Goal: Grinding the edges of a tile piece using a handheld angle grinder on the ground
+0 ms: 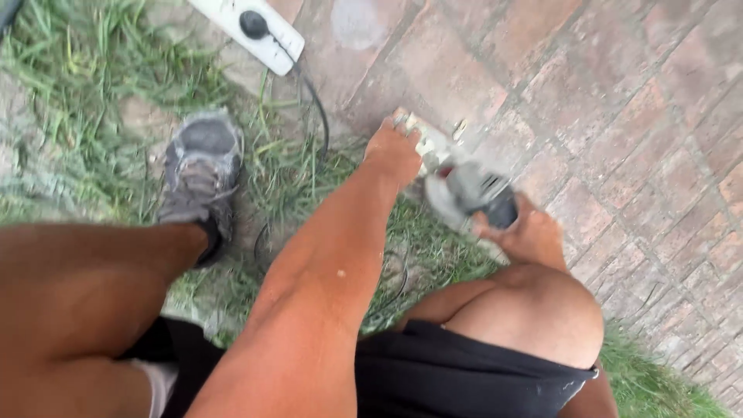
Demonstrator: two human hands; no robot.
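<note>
**Inspector:** Begin at the hands. How many, and what does each hold?

**Assistant:** Two hands, both the person's own. The left hand is pressed palm down, fingers curled over the near end of one pale narrow workpiece lying on the brick paving. The right hand is closed around the dark rear body of one angle grinder. The tool is blurred, so how the fingers sit on it I cannot tell.

**Inspector:** Position of the grinder?

**Assistant:** Just right of the left hand, its grey head touching or just beside the workpiece; the blur prevents a firmer finding. It sits at the edge where brick meets grass.

**Inspector:** Further out?

**Assistant:** One bare knee directly below the right hand, above black shorts. One worn grey shoe on the grass, well left of the hands. One white power strip at the top edge, carrying one black plug. One black cable runs down from that plug through the grass towards the person.

**Inspector:** Count of other people?

**Assistant:** I see only this one person.
</note>
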